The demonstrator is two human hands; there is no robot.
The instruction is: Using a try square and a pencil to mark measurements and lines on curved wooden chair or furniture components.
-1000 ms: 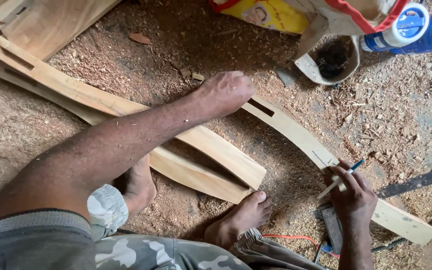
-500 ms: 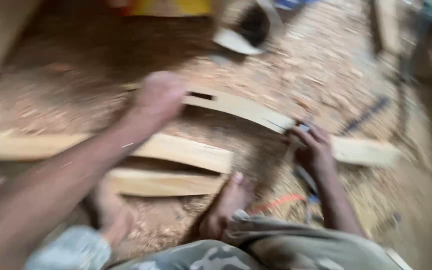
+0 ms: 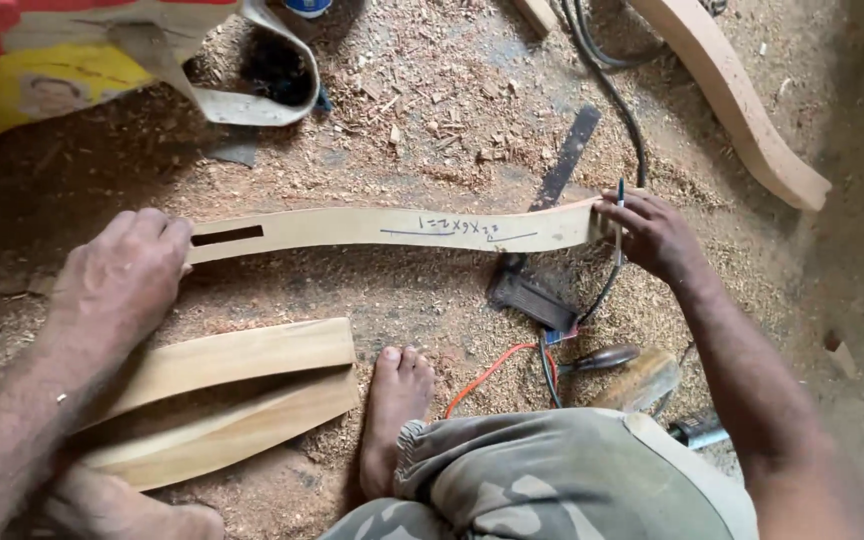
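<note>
A curved wooden piece point(image 3: 392, 228) is held flat on the sawdust floor point(image 3: 432, 130), gripped at its slotted end by the left hand point(image 3: 122, 275) and at the other by the right hand point(image 3: 652, 235), arms spread wide

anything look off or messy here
Sawdust and chips cover the whole floor. Cables and an orange wire run loose among them, near the bare foot. The curved piece held by both hands looks sound.
</note>
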